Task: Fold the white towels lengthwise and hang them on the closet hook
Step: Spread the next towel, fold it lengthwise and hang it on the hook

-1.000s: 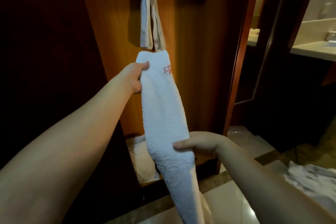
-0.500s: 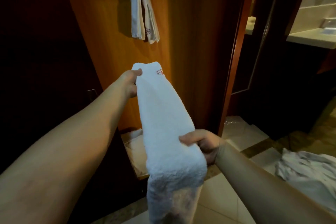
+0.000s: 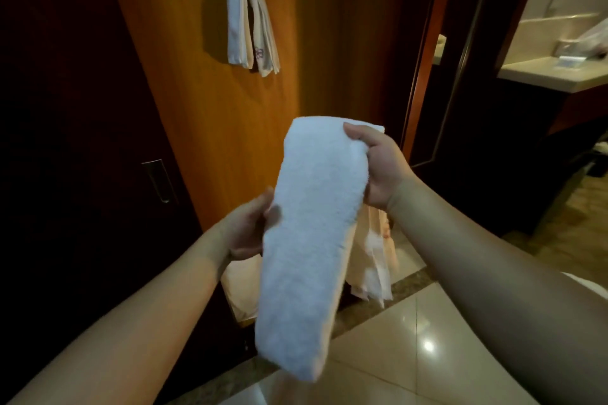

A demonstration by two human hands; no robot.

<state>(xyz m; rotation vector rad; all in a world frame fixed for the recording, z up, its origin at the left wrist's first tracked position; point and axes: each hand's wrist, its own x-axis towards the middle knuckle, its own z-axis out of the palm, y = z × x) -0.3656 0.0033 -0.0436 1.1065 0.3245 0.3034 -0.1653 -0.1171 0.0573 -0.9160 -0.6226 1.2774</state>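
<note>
Folded white terry towel held in both hands before the closet

The soft, light, limp white terry towel [image 3: 309, 240] is gripped mid-edge by the left hand [image 3: 250, 230] and at its far fold by the right hand [image 3: 378, 168]; the fold is judged the best hold. Glossy floor tiles [image 3: 411, 339] lie below; farther, white hung towels [image 3: 251, 16] drape against the wooden closet panel [image 3: 184, 82].

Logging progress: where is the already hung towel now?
Head view, top centre-left: the hung towel drapes against the orange wood closet panel, above the folded towel in both hands.
</note>
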